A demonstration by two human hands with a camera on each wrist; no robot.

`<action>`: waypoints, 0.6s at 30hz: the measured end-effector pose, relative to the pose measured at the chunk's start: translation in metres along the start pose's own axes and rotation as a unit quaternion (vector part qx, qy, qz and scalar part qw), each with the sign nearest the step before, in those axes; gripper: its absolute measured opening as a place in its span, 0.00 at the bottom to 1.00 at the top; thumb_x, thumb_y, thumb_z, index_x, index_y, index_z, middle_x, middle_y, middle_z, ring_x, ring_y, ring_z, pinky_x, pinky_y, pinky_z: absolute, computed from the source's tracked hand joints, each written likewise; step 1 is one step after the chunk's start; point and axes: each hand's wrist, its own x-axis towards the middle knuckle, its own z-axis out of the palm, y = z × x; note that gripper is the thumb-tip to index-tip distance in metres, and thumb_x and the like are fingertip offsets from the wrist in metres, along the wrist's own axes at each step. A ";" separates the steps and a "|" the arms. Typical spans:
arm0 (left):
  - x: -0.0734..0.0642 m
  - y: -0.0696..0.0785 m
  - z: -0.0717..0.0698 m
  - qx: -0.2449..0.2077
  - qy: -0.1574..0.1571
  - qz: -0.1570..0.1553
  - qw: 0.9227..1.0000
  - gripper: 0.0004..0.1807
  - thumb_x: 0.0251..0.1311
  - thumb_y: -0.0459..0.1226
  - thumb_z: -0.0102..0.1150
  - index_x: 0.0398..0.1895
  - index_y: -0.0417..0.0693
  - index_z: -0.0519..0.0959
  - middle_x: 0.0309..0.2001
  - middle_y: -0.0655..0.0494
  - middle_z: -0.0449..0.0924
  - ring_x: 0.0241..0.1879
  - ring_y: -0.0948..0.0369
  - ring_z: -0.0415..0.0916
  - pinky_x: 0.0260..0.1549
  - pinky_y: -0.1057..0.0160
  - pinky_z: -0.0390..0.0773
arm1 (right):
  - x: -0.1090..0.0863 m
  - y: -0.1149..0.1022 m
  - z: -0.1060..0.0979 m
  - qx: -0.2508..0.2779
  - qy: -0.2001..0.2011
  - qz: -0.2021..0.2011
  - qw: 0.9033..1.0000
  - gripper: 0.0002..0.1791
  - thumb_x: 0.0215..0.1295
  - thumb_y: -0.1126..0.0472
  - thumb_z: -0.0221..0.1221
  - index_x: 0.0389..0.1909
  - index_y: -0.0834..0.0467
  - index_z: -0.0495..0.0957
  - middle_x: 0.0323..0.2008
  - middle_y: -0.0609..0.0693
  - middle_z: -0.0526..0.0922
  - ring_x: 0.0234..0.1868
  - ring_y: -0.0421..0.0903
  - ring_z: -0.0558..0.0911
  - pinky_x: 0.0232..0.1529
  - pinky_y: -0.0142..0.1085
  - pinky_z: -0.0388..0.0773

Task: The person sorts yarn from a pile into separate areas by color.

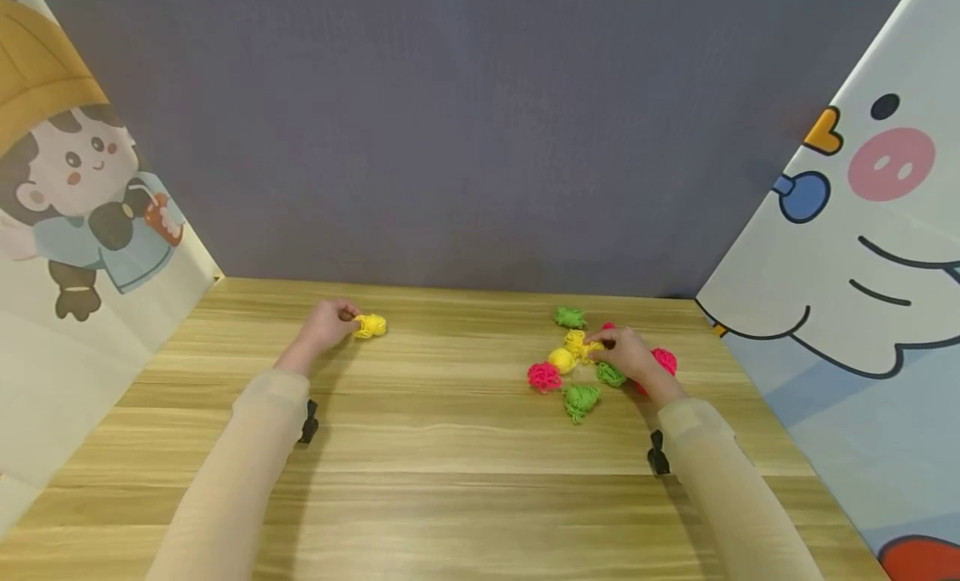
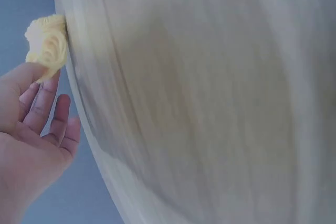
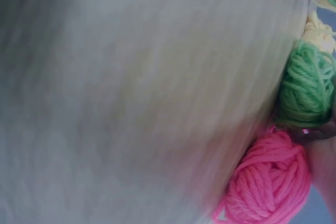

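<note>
On the left of the wooden table, my left hand (image 1: 327,324) pinches a small yellow yarn ball (image 1: 372,326) between thumb and fingertips. The left wrist view shows that yarn ball (image 2: 48,40) at the thumb tip, the other fingers loosely bent. My right hand (image 1: 632,356) reaches into a cluster of yarn balls and pinches a yellow one (image 1: 592,353). Beside it lie two more yellow balls (image 1: 562,360), a green ball (image 1: 611,374) under the fingers and a pink ball (image 1: 664,361) partly behind the hand. In the right wrist view the fingertips are out of sight.
Around the cluster lie a green ball (image 1: 570,318) at the back, a pink ball (image 1: 543,377) on its left and a green ball (image 1: 581,400) in front. A grey panel (image 1: 465,139) rises behind the table (image 1: 450,514); printed panels (image 1: 885,314) flank it.
</note>
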 end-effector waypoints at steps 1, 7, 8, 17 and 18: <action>-0.001 0.000 -0.002 -0.001 -0.010 0.003 1.000 0.13 0.60 0.31 0.57 0.47 0.32 0.76 0.45 0.35 0.77 0.47 0.45 0.74 0.48 0.50 0.74 | 0.000 0.000 0.000 0.000 0.000 0.001 1.000 0.13 0.57 0.61 0.65 0.44 0.57 0.84 0.43 0.58 0.83 0.44 0.53 0.79 0.43 0.45 0.78; -0.004 0.003 -0.013 -0.005 -0.053 0.024 0.998 0.18 0.64 0.33 0.54 0.56 0.36 0.74 0.55 0.36 0.74 0.56 0.41 0.68 0.56 0.42 0.68 | 0.000 0.001 0.001 0.010 -0.001 0.001 1.000 0.13 0.57 0.61 0.65 0.44 0.58 0.84 0.44 0.58 0.83 0.44 0.54 0.79 0.43 0.44 0.78; -0.003 0.003 -0.013 -0.005 -0.054 0.026 0.998 0.18 0.64 0.34 0.54 0.56 0.36 0.73 0.56 0.36 0.73 0.58 0.40 0.68 0.57 0.41 0.66 | 0.000 0.001 0.000 0.013 0.000 -0.003 1.000 0.13 0.57 0.60 0.66 0.44 0.57 0.84 0.43 0.58 0.83 0.43 0.53 0.80 0.42 0.44 0.78; 0.008 0.001 -0.001 0.008 -0.072 0.061 0.996 0.26 0.58 0.38 0.63 0.57 0.33 0.72 0.55 0.34 0.74 0.54 0.39 0.71 0.54 0.45 0.72 | 0.000 -0.001 0.000 0.017 -0.001 0.000 1.000 0.13 0.56 0.60 0.66 0.43 0.57 0.84 0.41 0.57 0.83 0.39 0.48 0.79 0.39 0.39 0.77; 0.008 0.001 0.000 0.006 -0.070 0.060 0.996 0.25 0.58 0.38 0.63 0.56 0.32 0.73 0.55 0.34 0.74 0.54 0.40 0.72 0.54 0.45 0.72 | 0.001 0.000 0.000 0.014 -0.002 0.007 1.000 0.13 0.56 0.61 0.66 0.43 0.57 0.84 0.41 0.57 0.83 0.39 0.49 0.79 0.39 0.39 0.77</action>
